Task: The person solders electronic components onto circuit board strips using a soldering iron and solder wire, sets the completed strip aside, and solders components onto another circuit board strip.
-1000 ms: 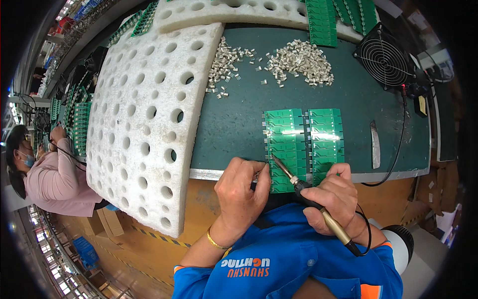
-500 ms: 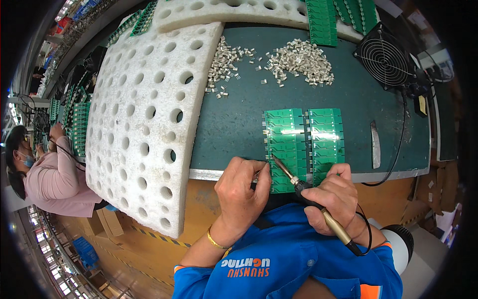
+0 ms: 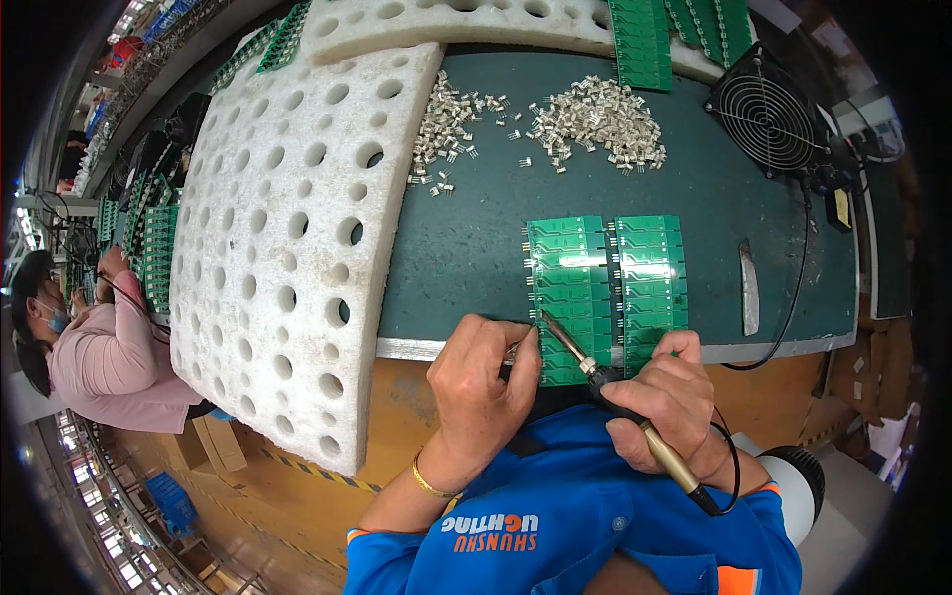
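Note:
Two green circuit board panels (image 3: 567, 268) (image 3: 650, 270) lie side by side at the near edge of the bench, small pins standing along their left edges. My right hand (image 3: 662, 397) is closed around a soldering iron (image 3: 672, 458) with a gold-coloured handle. The iron slants up and left, its tip at the left edge of the left panel. Close beside that tip, my left hand (image 3: 481, 382) has thumb and forefinger pinched together at the panel's edge. What the pinch holds is hidden by the fingers.
Piles of small white connectors (image 3: 600, 124) lie farther back. A perforated white foam slab (image 3: 288, 228) stands left, a black fan (image 3: 769, 119) back right. A metal strip (image 3: 749, 288) lies to the right, near a cable. More green boards (image 3: 640, 45) rest on foam behind. Another person (image 3: 114, 352) sits far left.
The soldering iron and my right hand have shifted very slightly toward me. My left hand stays in nearly the same place, and the panels have hardly moved.

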### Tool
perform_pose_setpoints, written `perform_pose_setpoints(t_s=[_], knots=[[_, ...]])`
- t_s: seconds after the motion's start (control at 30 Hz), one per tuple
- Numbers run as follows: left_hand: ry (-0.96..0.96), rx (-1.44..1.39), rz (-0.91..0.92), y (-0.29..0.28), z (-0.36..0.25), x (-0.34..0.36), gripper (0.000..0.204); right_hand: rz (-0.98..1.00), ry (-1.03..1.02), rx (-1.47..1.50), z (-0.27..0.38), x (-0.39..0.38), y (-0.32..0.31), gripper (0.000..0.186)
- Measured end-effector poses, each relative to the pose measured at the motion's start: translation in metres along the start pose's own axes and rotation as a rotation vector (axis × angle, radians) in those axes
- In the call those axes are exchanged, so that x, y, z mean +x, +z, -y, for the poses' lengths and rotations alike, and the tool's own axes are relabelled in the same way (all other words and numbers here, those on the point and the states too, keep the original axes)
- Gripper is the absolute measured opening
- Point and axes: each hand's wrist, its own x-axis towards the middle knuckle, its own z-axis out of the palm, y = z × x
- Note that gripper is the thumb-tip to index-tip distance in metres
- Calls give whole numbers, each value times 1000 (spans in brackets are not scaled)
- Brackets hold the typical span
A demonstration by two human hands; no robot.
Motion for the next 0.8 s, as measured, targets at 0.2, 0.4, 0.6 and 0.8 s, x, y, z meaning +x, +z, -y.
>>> perform_pose_setpoints(t_s=[0.2,0.4,0.6,0.8], knots=[[14,-3,-1,-1,0,0,11,-8,-6,-33,3,-3,3,31],[18,-8,2,-1,1,-1,11,-15,-5,-47,5,-4,4,32],[25,0,-1,-1,2,-1,11,-7,-5,-56,5,-5,5,33],[16,-9,-5,-1,1,0,11,-10,0,-59,5,-5,5,34]])
